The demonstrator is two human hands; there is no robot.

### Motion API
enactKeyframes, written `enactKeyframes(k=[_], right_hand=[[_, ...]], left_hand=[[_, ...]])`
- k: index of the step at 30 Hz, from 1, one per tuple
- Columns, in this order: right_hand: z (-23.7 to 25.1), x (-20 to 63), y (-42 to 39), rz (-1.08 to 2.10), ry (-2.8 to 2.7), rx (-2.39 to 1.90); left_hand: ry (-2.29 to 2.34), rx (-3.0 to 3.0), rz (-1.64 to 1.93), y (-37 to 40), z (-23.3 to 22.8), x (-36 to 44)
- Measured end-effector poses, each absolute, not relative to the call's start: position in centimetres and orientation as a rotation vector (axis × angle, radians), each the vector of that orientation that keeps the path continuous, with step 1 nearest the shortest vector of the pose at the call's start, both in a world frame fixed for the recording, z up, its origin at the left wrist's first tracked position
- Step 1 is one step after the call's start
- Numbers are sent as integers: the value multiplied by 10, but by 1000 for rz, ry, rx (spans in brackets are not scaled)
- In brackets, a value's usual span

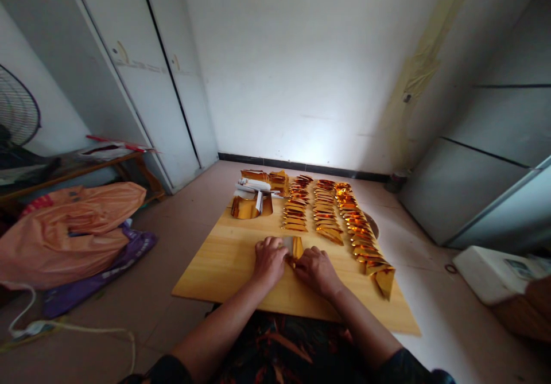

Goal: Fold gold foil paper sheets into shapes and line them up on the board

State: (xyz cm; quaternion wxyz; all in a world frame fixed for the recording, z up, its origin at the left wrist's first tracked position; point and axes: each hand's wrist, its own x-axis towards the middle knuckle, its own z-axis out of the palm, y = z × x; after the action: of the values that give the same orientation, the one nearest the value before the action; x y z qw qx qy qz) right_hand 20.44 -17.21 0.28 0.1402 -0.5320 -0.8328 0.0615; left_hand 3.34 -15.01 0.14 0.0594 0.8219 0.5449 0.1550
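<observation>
A sheet of gold foil paper [297, 247] with a pale back lies on the wooden board [219, 258], near its front middle. My left hand [270, 259] grips the sheet's left side with curled fingers. From the right, my right hand [317, 268] pinches its lower edge, close to the left fingertips. Beyond my hands, folded gold foil pieces stand overlapped in rows: a left row [295, 206], a middle row [326, 209] and a long right row [357, 229]. Curled loose foil sheets [246, 206] sit at the board's back left.
An orange plastic bag [81, 229] and a purple bag [99, 275] lie on the floor at left, near a power strip [37, 328]. A fan [17, 108] stands behind them. A white box [495, 272] and grey fridge [482, 160] are at right.
</observation>
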Motion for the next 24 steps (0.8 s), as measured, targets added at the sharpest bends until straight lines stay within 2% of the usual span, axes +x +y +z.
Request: enactKeyframes(k=[10,18,24], right_hand=[[7,205,-174,219,-2472,-1373],[8,226,-162,403,-2555,-1099],[-2,230,-157,351,-2529,-994]], left_hand=[[1409,2533,665,-147,-15,27],[1107,2726,641,-154,-20,18],[1002,2802,612,-154,-20,6]])
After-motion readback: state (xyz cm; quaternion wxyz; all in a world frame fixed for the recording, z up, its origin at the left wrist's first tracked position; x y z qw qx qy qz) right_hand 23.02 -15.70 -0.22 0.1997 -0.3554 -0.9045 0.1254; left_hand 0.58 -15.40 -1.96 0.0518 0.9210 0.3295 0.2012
